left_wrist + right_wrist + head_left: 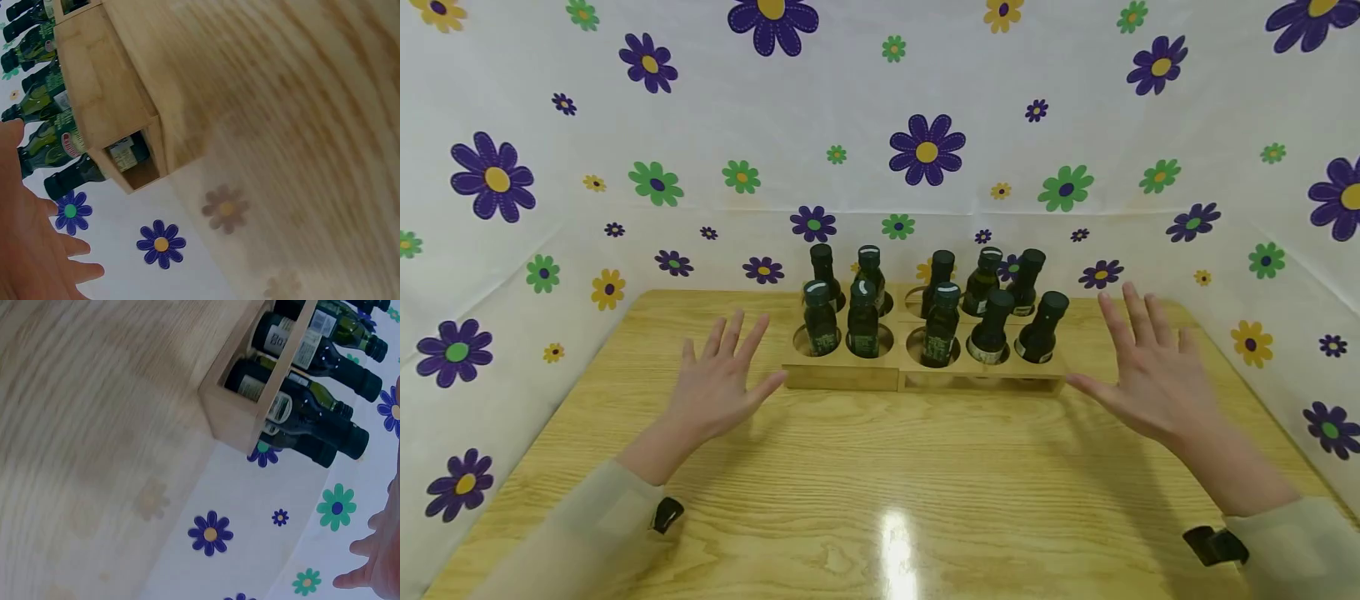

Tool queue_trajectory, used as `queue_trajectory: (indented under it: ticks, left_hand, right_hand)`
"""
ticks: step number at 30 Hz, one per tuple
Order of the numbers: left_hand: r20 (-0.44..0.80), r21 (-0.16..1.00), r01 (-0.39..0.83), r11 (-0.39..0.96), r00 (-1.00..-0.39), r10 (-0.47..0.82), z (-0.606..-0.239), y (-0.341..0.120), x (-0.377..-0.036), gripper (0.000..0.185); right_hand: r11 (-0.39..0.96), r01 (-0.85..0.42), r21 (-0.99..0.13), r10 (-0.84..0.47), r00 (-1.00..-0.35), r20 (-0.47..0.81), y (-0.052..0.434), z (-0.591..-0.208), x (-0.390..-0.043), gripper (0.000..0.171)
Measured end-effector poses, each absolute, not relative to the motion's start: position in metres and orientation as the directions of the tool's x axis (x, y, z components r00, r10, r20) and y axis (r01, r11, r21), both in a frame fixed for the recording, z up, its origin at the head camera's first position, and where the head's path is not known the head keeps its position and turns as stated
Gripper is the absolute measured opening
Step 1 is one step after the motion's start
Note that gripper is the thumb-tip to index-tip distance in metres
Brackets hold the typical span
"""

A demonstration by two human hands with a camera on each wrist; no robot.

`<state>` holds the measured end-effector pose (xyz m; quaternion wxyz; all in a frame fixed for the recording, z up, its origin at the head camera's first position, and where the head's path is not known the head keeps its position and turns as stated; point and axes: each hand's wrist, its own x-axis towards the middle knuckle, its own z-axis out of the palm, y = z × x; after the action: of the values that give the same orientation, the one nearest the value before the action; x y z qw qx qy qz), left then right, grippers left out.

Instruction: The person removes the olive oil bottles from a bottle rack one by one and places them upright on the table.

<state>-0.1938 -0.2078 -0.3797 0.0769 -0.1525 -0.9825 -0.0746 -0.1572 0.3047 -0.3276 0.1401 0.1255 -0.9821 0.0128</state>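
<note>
Small dark green glass bottles with dark caps [863,321] stand in round holes of a light wooden rack [842,378], in a front row and a back row. A seam splits the rack's front, and the right part [985,384] has an open side. To the left of it my left hand [718,387] is spread, with its thumb near the rack's front left corner. My right hand [1161,379] is likewise spread to the right of the rack, thumb towards the front right corner. Both hands hold nothing. In the left wrist view, a bottle's lower part [128,152] shows inside the rack's end.
The rack stands towards the back of a wood-grain table [880,467]. A white cloth with purple, green and yellow flowers [842,100] hangs behind it and along both sides. Black straps [1216,546] show at both wrists, by pale sleeves [587,521].
</note>
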Motion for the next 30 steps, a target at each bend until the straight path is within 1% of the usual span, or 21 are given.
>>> queue_trajectory:
  ticks: [3, 5, 7, 13, 18, 22, 25, 30]
  left_hand:
    - [0.132, 0.178, 0.315, 0.932, -0.946, 0.295, -0.385, -0.204, -0.2, 0.084]
    - [0.098, 0.23, 0.318, 0.92, -0.948, 0.303, -0.388, -0.201, -0.204, 0.083]
    - [0.069, 0.279, 0.326, 0.904, -0.945, 0.319, -0.39, -0.199, -0.207, 0.082]
    - [-0.014, 0.437, 0.312, 0.843, -0.935, 0.354, -0.397, -0.198, -0.221, 0.079]
    - [-0.067, 0.545, 0.261, 0.797, -0.934, 0.352, -0.401, -0.203, -0.23, 0.074]
    - [-0.091, 0.592, 0.252, 0.766, -0.923, 0.374, -0.404, -0.205, -0.234, 0.071]
    - [-0.1, 0.609, 0.26, 0.749, -0.912, 0.398, -0.406, -0.206, -0.235, 0.07]
    - [-0.116, 0.62, 0.269, 0.737, -0.898, 0.425, -0.407, -0.208, -0.237, 0.069]
  right_hand:
    - [0.959, -0.269, -0.088, -0.234, -0.929, 0.285, 0.299, -0.334, -0.158, 0.101]
    - [0.943, -0.288, -0.166, -0.231, -0.927, 0.296, 0.296, -0.339, -0.159, 0.099]
    - [0.925, -0.308, -0.222, -0.233, -0.922, 0.31, 0.295, -0.346, -0.161, 0.097]
    - [0.876, -0.357, -0.324, -0.237, -0.904, 0.356, 0.295, -0.361, -0.166, 0.095]
    - [0.835, -0.351, -0.423, -0.214, -0.917, 0.337, 0.3, -0.369, -0.17, 0.093]
    - [0.786, -0.327, -0.525, -0.195, -0.936, 0.291, 0.303, -0.375, -0.175, 0.091]
    - [0.749, -0.32, -0.58, -0.186, -0.942, 0.279, 0.305, -0.38, -0.18, 0.09]
    - [0.713, -0.331, -0.619, -0.178, -0.938, 0.297, 0.304, -0.389, -0.193, 0.087]
